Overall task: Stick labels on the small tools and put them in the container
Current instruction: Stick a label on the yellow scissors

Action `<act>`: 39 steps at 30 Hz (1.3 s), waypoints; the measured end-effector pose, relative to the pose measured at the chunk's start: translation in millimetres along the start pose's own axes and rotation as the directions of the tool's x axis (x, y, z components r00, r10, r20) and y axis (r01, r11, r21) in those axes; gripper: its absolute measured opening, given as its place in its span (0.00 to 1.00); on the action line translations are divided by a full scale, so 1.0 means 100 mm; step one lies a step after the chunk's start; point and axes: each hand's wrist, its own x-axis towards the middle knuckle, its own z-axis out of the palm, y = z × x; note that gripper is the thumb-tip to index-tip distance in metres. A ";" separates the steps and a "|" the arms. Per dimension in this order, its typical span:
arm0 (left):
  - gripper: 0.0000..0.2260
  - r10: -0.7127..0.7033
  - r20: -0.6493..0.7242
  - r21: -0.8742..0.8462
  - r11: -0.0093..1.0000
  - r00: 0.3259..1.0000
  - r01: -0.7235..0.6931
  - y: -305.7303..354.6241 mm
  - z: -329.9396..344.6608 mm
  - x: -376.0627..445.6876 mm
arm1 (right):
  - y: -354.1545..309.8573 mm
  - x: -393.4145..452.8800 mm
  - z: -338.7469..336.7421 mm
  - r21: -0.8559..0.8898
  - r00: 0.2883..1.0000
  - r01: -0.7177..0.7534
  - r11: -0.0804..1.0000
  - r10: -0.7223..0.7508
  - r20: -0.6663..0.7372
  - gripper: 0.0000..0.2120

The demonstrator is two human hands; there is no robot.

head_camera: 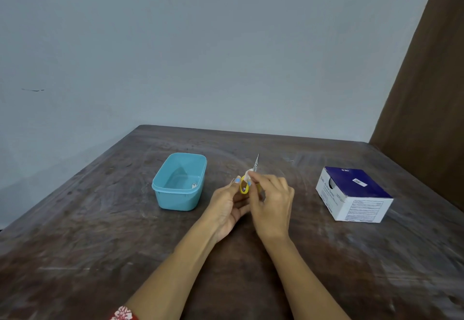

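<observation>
Bare blue-grey wall behind, brown panel at right; dark, scuffed wooden tabletop [100, 244] fills the lower view. Teal plastic container [178, 202] sits left of centre, open, with something small and pale lying on its floor near the right wall, too small to identify. Blue-and-white cardboard box [356, 194] rests well apart on the right. Both hands meet above the tabletop between the two. Left hand [226, 209] closes its fingers on the yellow-handled small scissors [244, 186], blades pointing away and up toward the wall. Right hand [272, 204] has fingertips pinched on a small white label [248, 175] where it meets the scissors near the pivot; whether the label is already stuck down or only touching I cannot tell. Step in hand looks like pressing the label on. Risks, as judgement: label could fold on itself or cling to the fingertips instead of the metal if lifted off unevenly; placed across the pivot, it may bind the blades or peel on the curve. Blade tip is exposed, so a slip of the left-hand hold could nick the other hand. Drop to the container is short; a careless toss could bounce the scissors off the rim.
</observation>
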 end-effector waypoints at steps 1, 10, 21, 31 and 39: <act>0.14 0.006 -0.002 -0.003 1.000 1.000 -0.006 0.00 0.00 -0.01 | -0.01 0.00 0.00 -0.003 1.000 0.005 1.000 -0.005 0.008 0.08; 0.14 0.034 -0.008 -0.048 0.998 0.999 -0.035 0.01 0.01 -0.01 | -0.03 -0.01 0.01 -0.115 0.997 0.061 0.992 -0.065 -0.033 0.05; 0.10 0.015 -0.011 -0.088 0.996 1.000 -0.016 0.03 0.00 -0.03 | -0.04 0.00 -0.02 -0.101 0.997 0.049 0.994 -0.054 -0.048 0.01; 0.10 0.017 0.023 -0.095 0.995 1.000 -0.015 0.03 0.02 -0.04 | -0.01 0.00 -0.02 -0.148 0.995 0.042 0.988 -0.054 -0.083 0.05; 0.09 0.035 0.052 -0.079 0.996 0.998 -0.031 0.03 0.02 -0.03 | 0.05 0.01 0.00 -0.220 0.989 0.055 0.974 -0.083 -0.120 0.05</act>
